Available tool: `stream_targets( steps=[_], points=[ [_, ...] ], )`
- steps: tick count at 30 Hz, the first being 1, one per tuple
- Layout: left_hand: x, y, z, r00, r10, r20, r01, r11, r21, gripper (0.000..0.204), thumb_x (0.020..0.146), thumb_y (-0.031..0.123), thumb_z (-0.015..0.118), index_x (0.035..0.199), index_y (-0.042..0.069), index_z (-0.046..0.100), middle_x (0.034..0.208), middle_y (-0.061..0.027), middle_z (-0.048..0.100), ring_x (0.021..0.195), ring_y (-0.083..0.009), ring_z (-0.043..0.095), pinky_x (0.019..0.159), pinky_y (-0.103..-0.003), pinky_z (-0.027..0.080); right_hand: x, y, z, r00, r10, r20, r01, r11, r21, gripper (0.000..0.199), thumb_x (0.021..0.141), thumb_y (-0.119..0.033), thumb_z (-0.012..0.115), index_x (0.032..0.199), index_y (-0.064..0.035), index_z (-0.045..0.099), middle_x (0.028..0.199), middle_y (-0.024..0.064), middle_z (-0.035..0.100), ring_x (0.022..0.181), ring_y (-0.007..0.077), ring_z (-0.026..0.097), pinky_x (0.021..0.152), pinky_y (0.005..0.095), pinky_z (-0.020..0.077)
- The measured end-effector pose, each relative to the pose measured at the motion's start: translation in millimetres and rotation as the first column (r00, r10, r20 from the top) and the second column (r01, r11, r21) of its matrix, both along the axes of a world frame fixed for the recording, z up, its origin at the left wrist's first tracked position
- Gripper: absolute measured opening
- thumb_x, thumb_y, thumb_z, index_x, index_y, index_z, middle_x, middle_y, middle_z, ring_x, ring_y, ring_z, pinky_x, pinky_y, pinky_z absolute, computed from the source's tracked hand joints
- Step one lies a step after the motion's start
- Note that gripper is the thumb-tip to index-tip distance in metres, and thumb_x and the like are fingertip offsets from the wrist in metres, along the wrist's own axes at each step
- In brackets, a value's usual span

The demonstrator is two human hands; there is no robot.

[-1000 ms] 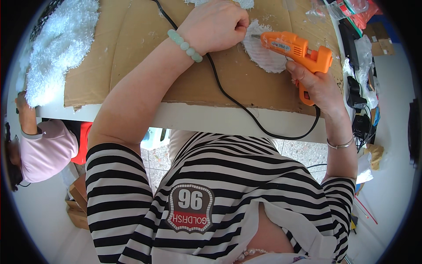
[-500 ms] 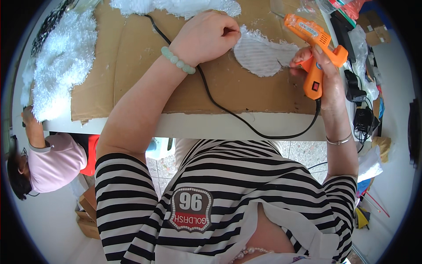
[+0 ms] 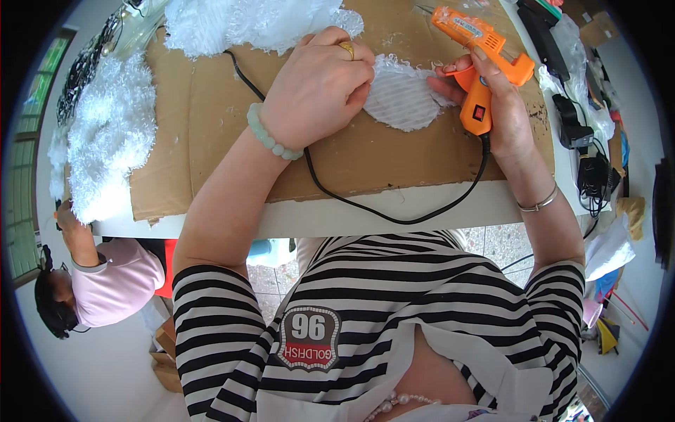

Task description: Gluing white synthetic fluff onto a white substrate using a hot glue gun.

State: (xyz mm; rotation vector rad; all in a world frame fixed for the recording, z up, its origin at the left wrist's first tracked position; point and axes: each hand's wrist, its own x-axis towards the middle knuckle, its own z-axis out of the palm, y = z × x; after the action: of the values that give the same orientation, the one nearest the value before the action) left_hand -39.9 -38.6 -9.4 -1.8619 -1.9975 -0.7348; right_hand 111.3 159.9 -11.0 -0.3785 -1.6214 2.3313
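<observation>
My right hand (image 3: 508,112) is closed round the handle of an orange glue gun (image 3: 476,105), its nozzle pointing up and to the left. A small piece of white fabric (image 3: 402,98) with faint ribs and a frayed, fuzzy edge lies between my two hands. Fingertips of my right hand reach the fabric's right edge. At the fabric's left edge, my left hand (image 3: 316,88) is closed, its fingers pinching there; the fingertips are partly hidden behind the knuckles. A black cord (image 3: 394,219) runs from the handle in a loop and passes behind my left wrist.
Brown cardboard (image 3: 232,141) covers much of the white table (image 3: 337,216). Fluffy white material is piled at the back (image 3: 232,24) and on the left (image 3: 109,130). Black adapters and cables (image 3: 596,179) crowd the right edge. Another person (image 3: 116,281) in pink is at the left.
The glue gun and my right hand have moved left, with the fabric also shifting left. My left hand has turned so more of its back shows. The whole view has shifted slightly.
</observation>
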Motion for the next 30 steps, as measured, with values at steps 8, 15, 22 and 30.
stream_targets(
  steps=[8,15,22,30],
  points=[
    [8.6,4.8,5.6,0.998,-0.053,-0.04,0.051,0.997,-0.058,0.008,0.065,0.009,0.066,0.065,0.006,0.059,0.075,-0.0016,0.062,0.084,-0.0235,0.056,0.078,-0.037,0.045,0.5,-2.8,-2.9,1.0,0.018,-0.003,-0.019,0.999,-0.048,0.03,0.095,-0.029,0.047,0.097,-0.0006,0.056,0.097,0.0089,0.058,0.101,0.0236,0.058,0.094,0.0438,0.0487],
    [0.0,4.1,2.5,0.851,-0.094,0.517,0.02,0.989,0.146,0.016,0.073,0.004,0.063,0.088,0.003,0.059,0.08,-0.0076,0.065,0.077,-0.0272,0.06,0.071,-0.035,0.048,1.8,-0.6,-8.2,0.997,0.075,-0.024,-0.075,0.997,-0.025,0.03,0.095,-0.029,0.049,0.099,-0.001,0.058,0.096,0.0071,0.058,0.099,0.0219,0.058,0.093,0.0454,0.0486],
    [4.6,9.6,-1.0,0.805,0.013,0.594,-0.016,1.0,0.0,0.018,0.081,-0.002,0.056,0.098,0.002,0.056,0.083,-0.0055,0.066,0.081,-0.0132,0.061,0.072,-0.024,0.047,2.9,-2.2,-6.1,0.995,0.098,-0.022,-0.097,0.995,0.038,0.029,0.095,-0.03,0.049,0.098,-0.002,0.057,0.093,0.0058,0.056,0.098,0.0206,0.057,0.093,0.0445,0.0483],
    [-10.7,-12.2,5.0,0.765,0.304,0.568,-0.341,0.939,-0.043,0.011,0.082,0.012,0.066,0.085,0.002,0.063,0.073,-0.0058,0.063,0.073,-0.0162,0.06,0.068,-0.028,0.047,1.3,0.4,-12.5,0.992,0.118,-0.053,-0.108,0.981,0.159,0.032,0.096,-0.031,0.048,0.106,-0.0011,0.055,0.097,0.0054,0.056,0.097,0.0197,0.058,0.094,0.0409,0.0471]
  ],
)
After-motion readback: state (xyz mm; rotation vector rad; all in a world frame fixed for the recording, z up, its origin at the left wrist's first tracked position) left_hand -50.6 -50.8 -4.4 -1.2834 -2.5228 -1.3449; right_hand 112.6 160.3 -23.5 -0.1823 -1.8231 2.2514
